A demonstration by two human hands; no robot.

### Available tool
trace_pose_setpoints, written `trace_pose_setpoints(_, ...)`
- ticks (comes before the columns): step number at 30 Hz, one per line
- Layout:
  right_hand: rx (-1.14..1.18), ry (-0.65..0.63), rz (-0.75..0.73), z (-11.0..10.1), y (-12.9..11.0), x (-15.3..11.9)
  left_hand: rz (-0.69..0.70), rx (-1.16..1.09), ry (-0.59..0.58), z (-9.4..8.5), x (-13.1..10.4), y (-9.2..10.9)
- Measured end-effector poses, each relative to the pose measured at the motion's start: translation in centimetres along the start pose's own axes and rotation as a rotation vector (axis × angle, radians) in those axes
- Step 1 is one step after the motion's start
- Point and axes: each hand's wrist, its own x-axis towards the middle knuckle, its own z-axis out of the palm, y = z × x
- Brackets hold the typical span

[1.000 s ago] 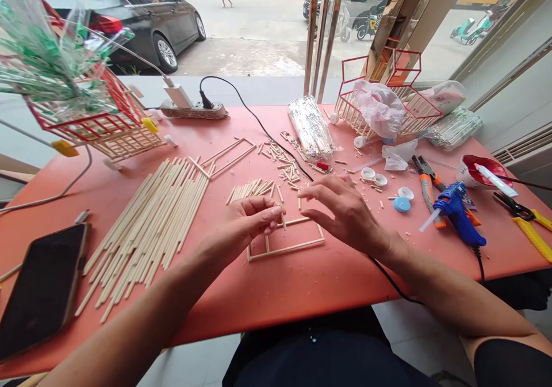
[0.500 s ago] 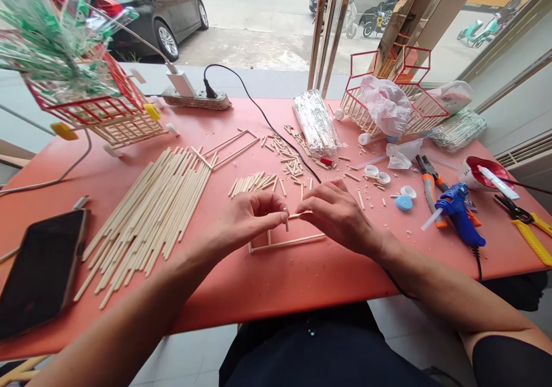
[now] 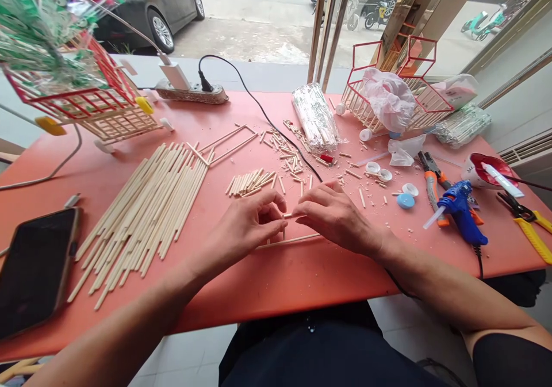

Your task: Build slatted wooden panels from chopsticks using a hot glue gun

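A small frame of thin wooden sticks [image 3: 297, 240] lies near the table's front edge, partly hidden by my hands. My left hand [image 3: 259, 219] pinches a short stick piece [image 3: 283, 233] that stands at the frame, between thumb and fingers. My right hand [image 3: 330, 214] is bent over the frame's right part, its fingertips closed at the end of a light stick [image 3: 287, 215] between the two hands. Behind my left hand lies a pile of short stick pieces [image 3: 252, 182]. A larger pile of long sticks [image 3: 146, 214] is to the left.
On the pink table [image 3: 276, 295] are a phone [image 3: 38, 266], a blue glue gun [image 3: 463, 211], pliers [image 3: 432, 186], yellow-handled cutters [image 3: 528, 226] and bottle caps [image 3: 405, 200]. Stick-built carts [image 3: 121, 117] stand behind, near a power strip [image 3: 190, 92].
My left hand has moved down with the short piece, lower against the frame, and covers its left corner. My right hand has hardly moved. The view has shifted slightly.
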Motion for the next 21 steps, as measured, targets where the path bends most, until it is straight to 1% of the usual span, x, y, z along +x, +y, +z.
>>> trace_pose_setpoints(2,-0.005,-0.009,-0.016,0.1,0.0,-0.1,0.032,0.086,0.033,0.1,0.0,-0.2)
trace_pose_setpoints(7,-0.015,-0.025,-0.058,0.3,-0.1,-0.2,0.140,0.387,0.135,0.3,0.1,-0.6)
trace_pose_setpoints(9,-0.012,-0.024,-0.068,0.4,-0.1,-0.2,0.159,0.471,0.144,0.4,0.2,-0.7)
trace_pose_setpoints(12,-0.019,-0.009,-0.089,0.5,-0.1,-0.2,0.160,0.536,0.154,0.3,0.1,-0.7)
trace_pose_setpoints(14,-0.028,-0.023,-0.101,0.4,-0.1,-0.2,0.175,0.561,0.190,-0.2,0.0,-0.5)
trace_pose_setpoints(17,-0.047,-0.039,-0.115,0.4,-0.2,-0.3,0.213,0.588,0.249,-1.3,-0.2,0.0)
trace_pose_setpoints(19,-0.059,-0.039,-0.129,0.4,-0.3,-0.4,0.232,0.605,0.232,-2.1,-0.4,0.4)
trace_pose_setpoints(21,-0.058,-0.041,-0.145,0.5,-0.3,-0.4,0.245,0.626,0.186,-2.8,-0.6,0.5)
